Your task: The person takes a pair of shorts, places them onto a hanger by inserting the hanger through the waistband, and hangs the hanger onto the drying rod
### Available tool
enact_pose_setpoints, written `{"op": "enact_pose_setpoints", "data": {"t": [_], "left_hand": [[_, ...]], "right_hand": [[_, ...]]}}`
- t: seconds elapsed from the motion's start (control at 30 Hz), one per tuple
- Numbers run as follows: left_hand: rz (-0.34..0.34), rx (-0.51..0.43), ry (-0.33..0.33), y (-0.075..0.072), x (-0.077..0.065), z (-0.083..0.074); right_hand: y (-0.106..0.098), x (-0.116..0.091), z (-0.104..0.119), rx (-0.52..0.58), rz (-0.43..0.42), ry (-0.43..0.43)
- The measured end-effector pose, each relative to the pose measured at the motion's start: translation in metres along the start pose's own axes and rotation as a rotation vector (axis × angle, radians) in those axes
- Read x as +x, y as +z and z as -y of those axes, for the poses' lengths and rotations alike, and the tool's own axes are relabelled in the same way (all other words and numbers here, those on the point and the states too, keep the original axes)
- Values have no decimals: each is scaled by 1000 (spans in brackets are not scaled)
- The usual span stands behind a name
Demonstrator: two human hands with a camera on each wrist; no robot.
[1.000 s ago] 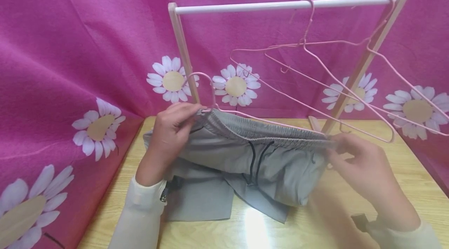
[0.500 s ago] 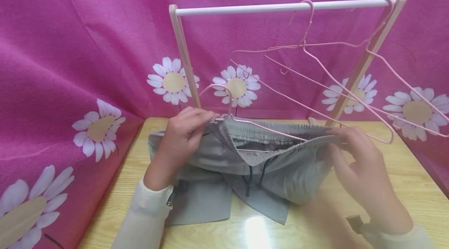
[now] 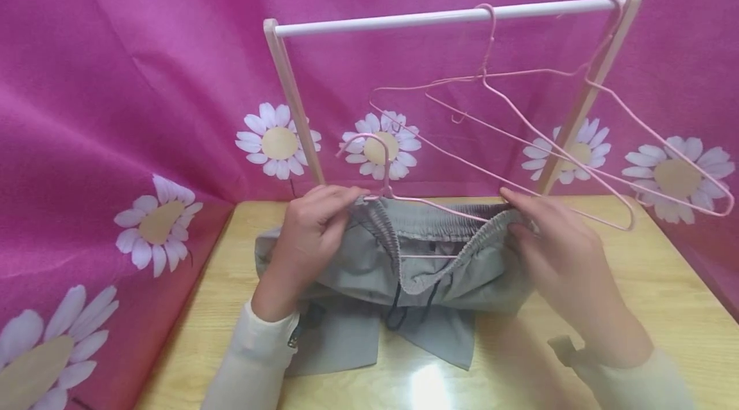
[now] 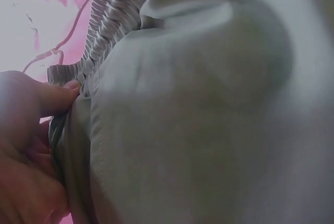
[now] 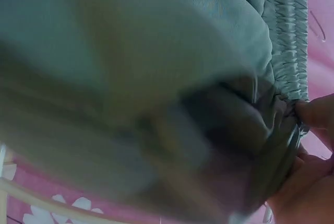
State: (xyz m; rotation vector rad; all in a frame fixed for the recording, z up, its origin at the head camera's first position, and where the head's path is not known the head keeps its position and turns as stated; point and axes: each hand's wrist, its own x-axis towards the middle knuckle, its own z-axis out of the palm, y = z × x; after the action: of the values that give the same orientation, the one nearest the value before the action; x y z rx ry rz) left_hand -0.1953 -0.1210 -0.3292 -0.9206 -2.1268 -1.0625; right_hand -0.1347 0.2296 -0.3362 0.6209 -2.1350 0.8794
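Grey shorts (image 3: 352, 262) with a gathered elastic waistband and dark drawstrings are held up by both hands above the table. A pink wire hanger (image 3: 387, 166) sits inside the waistband; its hook sticks up at the left and its lower bar shows through the waist opening. My left hand (image 3: 312, 233) pinches the left end of the waistband at the hanger's shoulder, thumb on the cloth in the left wrist view. At the other end, my right hand (image 3: 568, 256) pinches the waistband's right side. The hanger's right end is hidden by cloth and fingers.
Behind stands a small rack with a white rail (image 3: 404, 22) and wooden posts (image 3: 294, 102). Pink wire hangers (image 3: 522, 111) hang from its right half, reaching down close to my right hand. A wooden table (image 3: 646, 269) lies below, with a magenta daisy-print cloth (image 3: 190, 63) around it.
The right hand has moved left and the waistband, stretched flat before, now sags open at the front. The left hand and the hanger's hook have shifted right.
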Motion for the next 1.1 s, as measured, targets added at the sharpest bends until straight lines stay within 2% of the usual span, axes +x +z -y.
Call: {"op": "enact_pose_setpoints", "data": {"t": [0.2, 0.63, 0.9, 1.1], "left_hand": [[0, -29, -3, 12, 4, -3], [33, -58, -48, 31, 14, -16], [42, -69, -36, 39, 19, -22], [51, -34, -10, 45, 20, -26]], "right_hand": [[9, 9, 5, -30, 8, 17], [23, 19, 8, 10, 0, 3], [28, 23, 14, 32, 36, 0], [35, 24, 17, 41, 50, -31]]}}
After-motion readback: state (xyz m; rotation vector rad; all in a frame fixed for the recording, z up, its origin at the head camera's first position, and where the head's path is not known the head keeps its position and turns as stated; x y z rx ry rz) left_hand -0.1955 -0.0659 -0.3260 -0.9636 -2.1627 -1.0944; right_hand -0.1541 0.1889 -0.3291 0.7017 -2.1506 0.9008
